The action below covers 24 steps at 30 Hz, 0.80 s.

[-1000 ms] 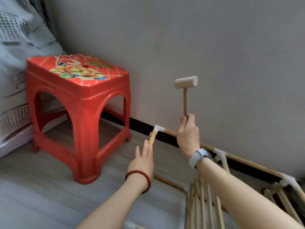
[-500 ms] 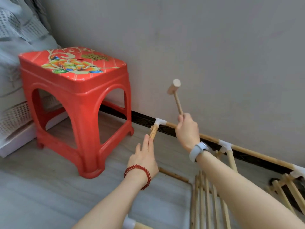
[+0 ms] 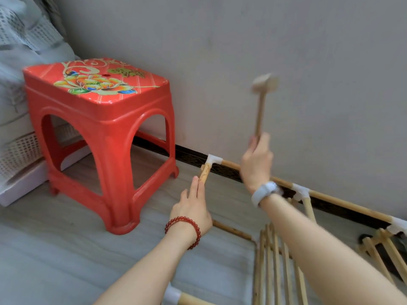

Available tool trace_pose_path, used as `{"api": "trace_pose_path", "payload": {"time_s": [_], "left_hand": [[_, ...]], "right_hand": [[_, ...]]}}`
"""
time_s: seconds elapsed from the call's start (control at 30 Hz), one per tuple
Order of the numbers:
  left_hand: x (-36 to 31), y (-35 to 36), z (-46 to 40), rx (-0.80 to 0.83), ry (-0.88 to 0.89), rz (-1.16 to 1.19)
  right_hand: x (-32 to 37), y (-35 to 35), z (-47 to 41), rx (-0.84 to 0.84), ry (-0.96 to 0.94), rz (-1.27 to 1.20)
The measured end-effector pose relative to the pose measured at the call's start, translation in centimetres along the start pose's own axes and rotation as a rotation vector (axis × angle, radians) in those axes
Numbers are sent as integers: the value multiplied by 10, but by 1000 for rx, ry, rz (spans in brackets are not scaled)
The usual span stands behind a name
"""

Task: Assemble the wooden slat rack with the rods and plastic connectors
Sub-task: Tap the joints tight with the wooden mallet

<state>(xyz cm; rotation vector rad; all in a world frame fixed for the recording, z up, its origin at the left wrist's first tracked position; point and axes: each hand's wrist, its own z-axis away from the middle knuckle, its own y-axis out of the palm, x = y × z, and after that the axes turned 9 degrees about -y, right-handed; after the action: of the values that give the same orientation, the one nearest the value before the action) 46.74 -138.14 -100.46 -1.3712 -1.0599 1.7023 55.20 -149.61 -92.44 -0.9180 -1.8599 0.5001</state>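
Wooden slat rack (image 3: pixel 273 267), pale and part-built, lies on the grey floor along the wall, its white plastic corner connector (image 3: pixel 213 160) joining a long rod to a short upright wooden rod (image 3: pixel 204 173). Right hand (image 3: pixel 256 167) has its grip clamped on the handle of a small wooden mallet (image 3: pixel 263 100) raised above the joint; left hand (image 3: pixel 191 209) steadies the short rod with straight fingers, grip apart. Recommended: strike squarely on the connector, keep the rod aligned, keep fingers below the blow.
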Motion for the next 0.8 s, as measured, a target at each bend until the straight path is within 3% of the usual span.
{"api": "trace_pose_path", "payload": {"time_s": [0.07, 0.1, 0.23, 0.33, 0.43, 0.5, 0.6, 0.67, 0.7, 0.73, 0.8], "left_hand": [[0, 1, 0, 11, 2, 1], [-1, 1, 0, 15, 3, -5], [3, 2, -3, 15, 12, -52], [1, 0, -1, 15, -67, -256], [-35, -5, 3, -8, -88, -440], [-83, -3, 7, 32, 94, -319], [-157, 10, 22, 166, 410, -99], [-185, 32, 33, 255, 481, -74], [-191, 45, 38, 284, 484, -109], [-195, 58, 43, 312, 474, -133], [-194, 76, 51, 350, 430, -106]], "right_hand": [[-18, 20, 27, 440, 153, 200], [-23, 20, 27, 478, 187, 170], [-7, -23, -3, 187, 53, -81], [-29, -58, 0, 291, 66, -11], [-66, -109, 3, 481, 328, 174], [-81, -153, -6, 356, 369, 205], [-87, -201, -16, -94, 145, 57], [-92, -207, 5, -320, 76, -22], [-103, -198, 23, -308, 124, -2], [-118, -183, 42, -180, 225, 62], [-154, -157, 70, 295, 387, 294]]}}
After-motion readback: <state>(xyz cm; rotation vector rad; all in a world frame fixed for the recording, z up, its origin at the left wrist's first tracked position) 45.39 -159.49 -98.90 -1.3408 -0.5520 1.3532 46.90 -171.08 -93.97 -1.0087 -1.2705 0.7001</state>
